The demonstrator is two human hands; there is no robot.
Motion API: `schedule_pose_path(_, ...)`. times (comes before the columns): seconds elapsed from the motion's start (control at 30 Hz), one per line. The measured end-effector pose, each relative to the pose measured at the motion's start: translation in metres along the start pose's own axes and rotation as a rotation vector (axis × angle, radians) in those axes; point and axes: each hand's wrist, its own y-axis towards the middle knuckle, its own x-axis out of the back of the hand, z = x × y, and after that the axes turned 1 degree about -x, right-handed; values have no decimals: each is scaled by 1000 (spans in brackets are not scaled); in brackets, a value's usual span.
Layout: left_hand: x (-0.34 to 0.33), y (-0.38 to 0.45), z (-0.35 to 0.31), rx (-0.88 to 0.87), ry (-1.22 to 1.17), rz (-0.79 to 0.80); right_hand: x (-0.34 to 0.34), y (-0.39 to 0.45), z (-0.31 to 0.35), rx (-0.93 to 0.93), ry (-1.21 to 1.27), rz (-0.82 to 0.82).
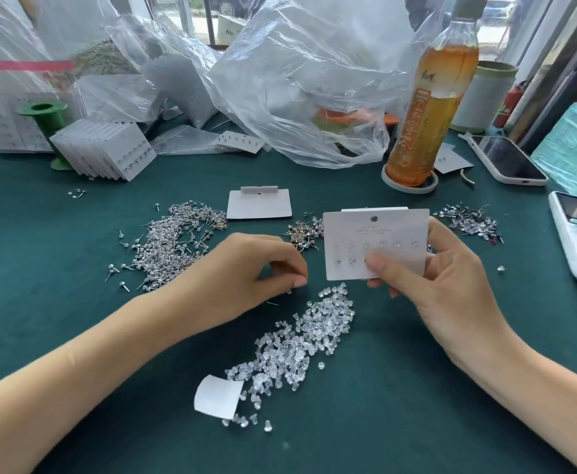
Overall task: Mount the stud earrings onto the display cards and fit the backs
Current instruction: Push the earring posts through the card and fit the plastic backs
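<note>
Studs point(174, 241) lie heaped on the green desk point(417, 388) to the left, with smaller scatters behind the card and at far right, and a long spill of clear backs point(300, 347) runs down the middle. From the head view, the right hand point(451, 282) holds a card point(376, 244) upright above the desk, thumb pressed on its lower front edge and fingers curled behind. Six studs fill its top row and two or three the lower row, though the thumb hides part of it. The left hand point(263, 268) is low over the desk just left of the card, fingertips drawn together as if pinching something small; I cannot tell whether a stud or back is in them. A blank card point(259, 204) waits behind, and finished cards point(105, 153) lean in a stack at the far left. To do this step well, I'd say she should take one piece only, line it up with the next empty hole in the lower row, and keep the right fingers braced behind so the card does not bend while she pushes.
</note>
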Motion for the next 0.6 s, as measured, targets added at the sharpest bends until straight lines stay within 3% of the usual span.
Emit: schedule_pose_path(0.6,-9,10,-12,-7,-53,47,-3,-1,-3,53,27,-37)
